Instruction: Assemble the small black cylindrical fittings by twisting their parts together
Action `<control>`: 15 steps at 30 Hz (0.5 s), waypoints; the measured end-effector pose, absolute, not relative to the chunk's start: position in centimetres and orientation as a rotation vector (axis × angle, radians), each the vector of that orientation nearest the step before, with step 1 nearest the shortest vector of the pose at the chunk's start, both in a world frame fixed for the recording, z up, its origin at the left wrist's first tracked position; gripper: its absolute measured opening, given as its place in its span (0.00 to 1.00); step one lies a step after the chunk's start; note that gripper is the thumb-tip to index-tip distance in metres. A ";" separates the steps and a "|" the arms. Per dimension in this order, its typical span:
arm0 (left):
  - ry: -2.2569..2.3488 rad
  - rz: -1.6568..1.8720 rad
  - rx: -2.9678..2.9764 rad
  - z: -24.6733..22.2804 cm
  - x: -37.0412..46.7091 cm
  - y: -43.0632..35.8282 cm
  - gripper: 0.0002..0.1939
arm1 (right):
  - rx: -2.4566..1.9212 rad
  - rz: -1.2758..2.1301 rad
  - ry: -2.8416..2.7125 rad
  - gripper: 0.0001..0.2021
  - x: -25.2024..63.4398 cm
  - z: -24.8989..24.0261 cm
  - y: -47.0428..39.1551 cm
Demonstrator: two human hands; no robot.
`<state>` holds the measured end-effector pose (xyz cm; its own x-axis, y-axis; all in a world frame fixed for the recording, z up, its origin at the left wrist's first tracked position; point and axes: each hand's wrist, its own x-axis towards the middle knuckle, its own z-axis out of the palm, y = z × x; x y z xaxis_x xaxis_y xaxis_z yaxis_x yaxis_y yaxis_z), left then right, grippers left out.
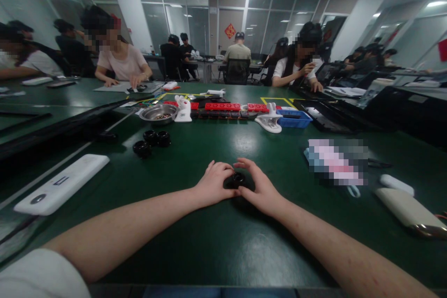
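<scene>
I see the small black part (pixel 239 178) between my two hands, just above or on the table (pixel 216 247). My left hand (pixel 214 181) grips its left side; the right hand (pixel 261 189) curves around the other side, but I cannot tell whether it grips. Green surface stretches from them toward the near edge and, at right, to the pink pouch (pixel 337 162). The part is round, glossy, with a ring-like top.
</scene>
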<state>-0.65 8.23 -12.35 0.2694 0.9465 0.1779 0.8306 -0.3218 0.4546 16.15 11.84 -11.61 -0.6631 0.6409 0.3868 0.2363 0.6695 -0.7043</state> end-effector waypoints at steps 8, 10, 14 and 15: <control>1.635 0.618 2.280 -12.4 -0.7 8.3 0.17 | -0.835 0.717 -2.193 0.22 15.9 -11.8 12.0; 1.633 0.620 2.283 -12.4 -0.7 8.3 0.17 | -0.743 0.813 -2.227 0.23 16.1 -11.5 11.9; 1.636 0.609 2.292 -12.4 -0.7 8.3 0.17 | -0.683 0.869 -2.249 0.28 16.2 -11.2 11.7; 1.634 0.602 2.292 -12.4 -0.7 8.3 0.17 | -0.717 0.839 -2.234 0.28 16.0 -11.3 11.6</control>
